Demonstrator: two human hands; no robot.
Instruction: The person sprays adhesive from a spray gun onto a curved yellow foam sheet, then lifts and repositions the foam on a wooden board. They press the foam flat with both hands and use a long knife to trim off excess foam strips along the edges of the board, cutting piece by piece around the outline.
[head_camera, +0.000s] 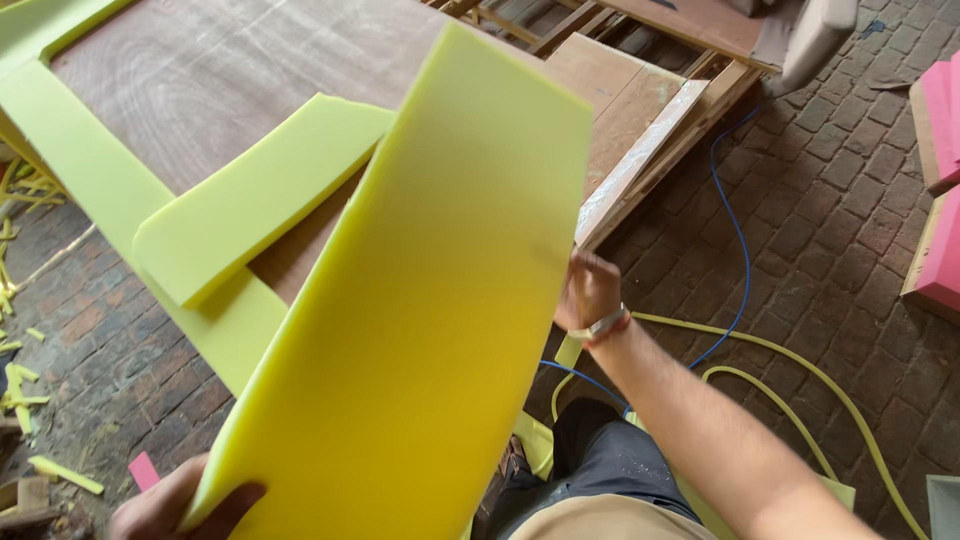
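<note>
A large yellow-green foam sheet (420, 310) is lifted and tilted in front of me, reaching from the bottom of the view up to the top middle. My left hand (175, 505) grips its lower corner at the bottom left. My right hand (588, 292), with a band on the wrist, holds the sheet's right edge; its fingers are partly hidden behind the foam. A smaller foam piece (250, 205) lies on the wooden board (210, 75), over a long foam strip (90, 175) along the board's left edge.
Brick floor (830, 210) lies all around. A blue cable (735, 240) and thin yellow foam trimmings (800, 385) run across it on the right. Pink foam blocks (940, 250) sit at the right edge. Foam scraps (20, 390) litter the left. Wooden frames (650, 130) lean beyond the board.
</note>
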